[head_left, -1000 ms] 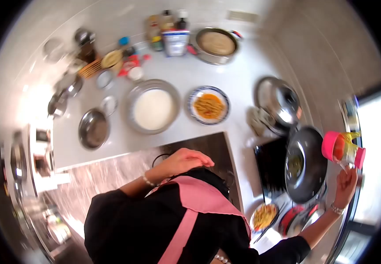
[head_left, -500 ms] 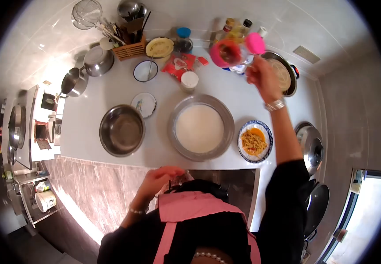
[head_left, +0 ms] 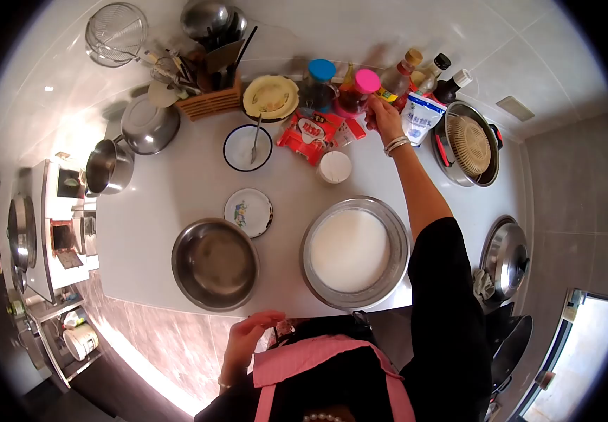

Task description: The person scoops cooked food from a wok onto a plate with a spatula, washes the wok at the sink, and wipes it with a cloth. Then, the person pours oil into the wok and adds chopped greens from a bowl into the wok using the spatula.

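Note:
At the back of the counter, my right hand is closed at the handle side of a clear jug with a pink lid and dark reddish contents. The jug stands upright beside a blue-lidded jug. My left hand hovers at the counter's front edge, fingers loosely stretched, with nothing in it. Between my arms sits a wide metal bowl of white batter-like liquid. An empty-looking steel bowl stands to its left. The blue-rimmed plate of shredded food is hidden by my right arm.
A white bowl with a spoon, red packets, a small white-topped tub and a saucer lie mid-counter. Bottles, a white-blue pouch and a pan holding a basket line the back right.
My right hand has brought the pink-lidded jug down from the air, tilted, to upright at the back of the counter. The head view has shifted. My left hand stays near the front edge.

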The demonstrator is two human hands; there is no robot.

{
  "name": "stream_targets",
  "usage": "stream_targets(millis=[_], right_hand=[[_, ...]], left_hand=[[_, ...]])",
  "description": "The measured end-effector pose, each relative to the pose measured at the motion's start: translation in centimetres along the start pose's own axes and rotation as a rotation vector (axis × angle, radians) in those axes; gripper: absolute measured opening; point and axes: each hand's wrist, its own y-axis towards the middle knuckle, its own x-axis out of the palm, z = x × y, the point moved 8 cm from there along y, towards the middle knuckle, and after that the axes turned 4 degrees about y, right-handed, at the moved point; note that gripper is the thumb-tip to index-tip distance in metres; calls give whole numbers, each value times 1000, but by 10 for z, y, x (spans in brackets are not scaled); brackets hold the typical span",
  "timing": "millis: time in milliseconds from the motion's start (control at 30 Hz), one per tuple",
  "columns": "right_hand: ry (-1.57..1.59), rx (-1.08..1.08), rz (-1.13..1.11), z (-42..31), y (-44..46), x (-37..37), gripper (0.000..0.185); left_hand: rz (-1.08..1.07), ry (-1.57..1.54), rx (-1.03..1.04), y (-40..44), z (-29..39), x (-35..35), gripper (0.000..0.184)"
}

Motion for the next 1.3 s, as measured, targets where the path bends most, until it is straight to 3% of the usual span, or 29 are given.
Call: stream_targets(millis=[233,300,333,400,467,533,633,667,733,767,833,967,1000,1033,1133,1233,1300], right_hand=[[-311,12,32,-24,3,-3,36],[-587,-35,171,-45,-18,-9,36],[-768,-416,280,-74,-40,0,34],[-722,-622,129,-75,-78,12,26],[-419,-494,-90,-101,-159,43,24],[-382,-735,-134,-128,-253,61,26],[-370,-654,-197,-101,-385,60,21],[-413,-580,-231,-83,-408,53,21],[-428,-406,-230,-23,-470,46,20],[-228,-395,-71,0,-504,30,19],[-470,-3,257,69,-580,4,19],[-316,180,989,130,-789,-6,17],[160,295,1102,148,-838,4,17],[426,212,1241,162,-885,19,17],[550,-142,1667,178,-997,56,16],[805,-242,1858,219,-1066,95,19],[748,-14,2078,264,-1110,124,17]], left_hand=[[-70,2,47,18,5,3,23],[-114,52,10,18,8,8,20],[-131,78,25,19,13,10,20],[-182,130,53,19,18,20,20],[-193,138,29,25,12,26,20],[-240,160,23,24,13,43,20],[-496,517,106,9,7,79,25],[-473,540,93,8,-4,86,25],[-657,664,123,-7,-14,114,24],[-744,722,132,-19,-22,128,23],[-903,706,113,-47,-40,146,23],[-1072,724,20,-106,-81,170,25],[-1197,828,47,-119,-91,174,25],[-1300,831,44,-135,-101,180,25],[-1508,894,56,-188,-132,199,22],[-1642,826,18,-249,-156,218,22],[-1669,838,-18,-277,-165,226,19]])
